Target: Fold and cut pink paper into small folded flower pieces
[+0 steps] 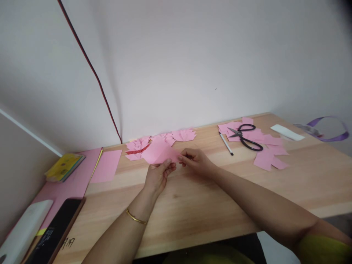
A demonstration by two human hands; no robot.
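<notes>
A sheet of pink paper is held up above the table between my two hands. My left hand pinches its lower edge, thumb on top and fingers beneath. At its right corner, the thumb and fingertips of my right hand close on the paper. Whether the sheet is folded I cannot tell. Just behind it, cut and folded pink paper pieces lie along the wall, with a red strip among them.
Black-handled scissors rest on pink paper scraps at the right, beside a white pen and a white strip. Larger pink sheets, a yellow packet, a phone and a white box occupy the left.
</notes>
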